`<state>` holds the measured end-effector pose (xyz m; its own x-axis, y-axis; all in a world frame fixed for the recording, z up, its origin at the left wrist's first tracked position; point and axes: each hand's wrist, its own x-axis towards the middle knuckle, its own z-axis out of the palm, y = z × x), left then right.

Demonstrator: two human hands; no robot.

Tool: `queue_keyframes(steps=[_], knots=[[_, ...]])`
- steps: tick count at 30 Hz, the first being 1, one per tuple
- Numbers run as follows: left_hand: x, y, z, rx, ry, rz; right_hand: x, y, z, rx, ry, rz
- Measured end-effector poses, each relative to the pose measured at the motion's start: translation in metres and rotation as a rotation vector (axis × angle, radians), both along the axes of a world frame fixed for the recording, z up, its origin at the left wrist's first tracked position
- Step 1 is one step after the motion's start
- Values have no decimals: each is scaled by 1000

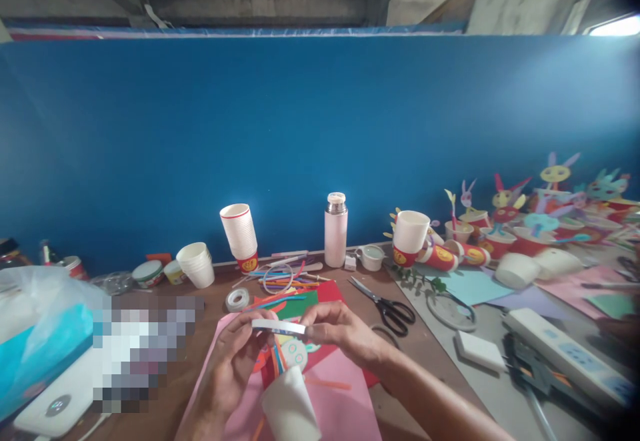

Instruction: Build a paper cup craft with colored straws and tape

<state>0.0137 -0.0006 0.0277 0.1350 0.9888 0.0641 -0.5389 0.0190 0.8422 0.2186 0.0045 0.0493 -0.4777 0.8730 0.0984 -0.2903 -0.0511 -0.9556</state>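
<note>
Above a white paper cup point(290, 409) on a pink paper sheet point(345, 407), the left hand point(233, 357) and right hand point(343, 333) are pinching shut on the ends of a thin white strip point(279, 326). Beyond, black-handled scissors point(393, 311) and a white flask point(335, 231) are sitting on the cluttered brown table point(435, 354), against a blue wall point(300, 127) under bare concrete.

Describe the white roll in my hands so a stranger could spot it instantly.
On the brown table below the blue wall, find the left hand and right hand above pink paper. Their fingers pinch a white roll edge-on. Unlike the flat roll nearby, it's lifted, blue-marked.
</note>
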Motion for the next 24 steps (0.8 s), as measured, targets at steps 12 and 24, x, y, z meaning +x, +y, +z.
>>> queue_keyframes(steps=[12, 24], knots=[[-2, 1, 2, 146, 40, -74, -2, -6, 3, 57, -90, 2], [2, -4, 13, 186, 235, 41, 3, -5, 4, 136, -334, -72]])
